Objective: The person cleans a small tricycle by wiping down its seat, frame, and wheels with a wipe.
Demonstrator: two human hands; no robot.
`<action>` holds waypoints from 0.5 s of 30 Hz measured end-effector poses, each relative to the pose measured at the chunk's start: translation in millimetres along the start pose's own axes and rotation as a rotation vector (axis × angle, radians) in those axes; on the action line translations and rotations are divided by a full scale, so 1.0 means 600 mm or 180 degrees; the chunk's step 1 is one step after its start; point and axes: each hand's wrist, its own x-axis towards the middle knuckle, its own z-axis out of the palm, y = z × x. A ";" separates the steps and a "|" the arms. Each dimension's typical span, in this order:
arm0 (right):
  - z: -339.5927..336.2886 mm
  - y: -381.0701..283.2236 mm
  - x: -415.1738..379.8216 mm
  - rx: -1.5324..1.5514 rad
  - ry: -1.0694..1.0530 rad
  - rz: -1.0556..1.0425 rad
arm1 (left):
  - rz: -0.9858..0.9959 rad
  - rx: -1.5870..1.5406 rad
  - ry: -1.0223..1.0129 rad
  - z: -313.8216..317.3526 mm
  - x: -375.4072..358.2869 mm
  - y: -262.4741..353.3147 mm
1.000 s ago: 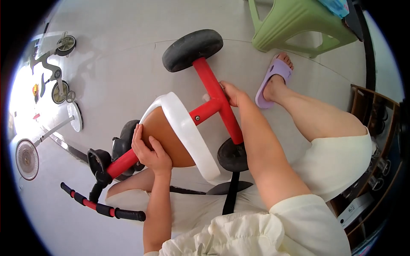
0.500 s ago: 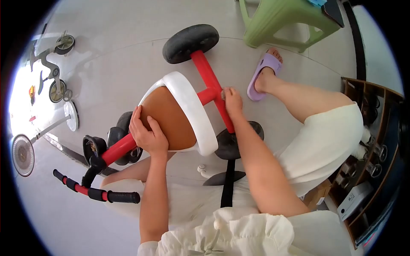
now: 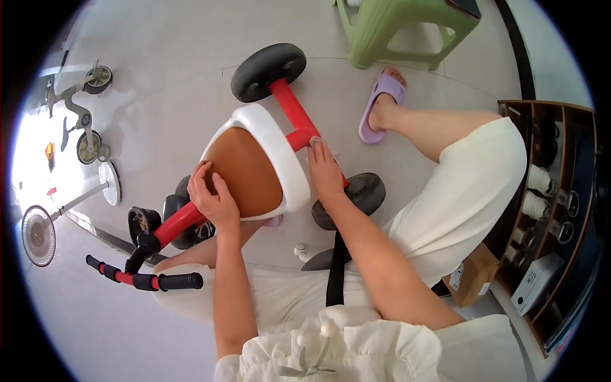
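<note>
A children's ride-on trike has a brown seat (image 3: 245, 172) with a raised white rim (image 3: 293, 172) and a red frame (image 3: 296, 114). My left hand (image 3: 215, 198) rests on the front of the seat, fingers bent and thumb apart, without wrapping round it. On the red rear bar, my right hand (image 3: 326, 169) presses a small whitish wipe (image 3: 316, 141), mostly hidden under its fingers. Black rear wheels (image 3: 268, 72) sit at both ends of that bar. The handlebar (image 3: 143, 280) with black grips lies at lower left, nearer my lap.
A green plastic stool (image 3: 407, 32) stands beyond my foot in a purple slipper (image 3: 382, 105). To the right are a wooden shelf (image 3: 547, 105) and a cardboard box (image 3: 474, 274). Another small bike (image 3: 83, 114) and a white fan (image 3: 39, 234) are at left.
My right hand has shifted along the rear bar toward the wheel nearer me, its fingers now straighter. My left hand stays at the seat front. The whole view has shifted slightly.
</note>
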 end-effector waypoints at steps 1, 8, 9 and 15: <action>-0.019 0.003 0.014 0.0741 -0.0195 0.0230 | 0.0148 0.0337 -0.0135 -0.006 0.004 0.012; -0.033 -0.031 0.025 0.1131 -0.0200 0.1156 | 0.0506 0.1264 0.0097 -0.025 -0.004 0.070; -0.033 -0.036 0.023 0.1148 -0.0187 0.1177 | 0.0535 0.1264 0.0090 -0.029 -0.020 0.081; -0.020 -0.049 0.019 0.2706 -0.0554 0.2431 | 0.0050 -0.0332 -0.2141 0.003 -0.190 0.155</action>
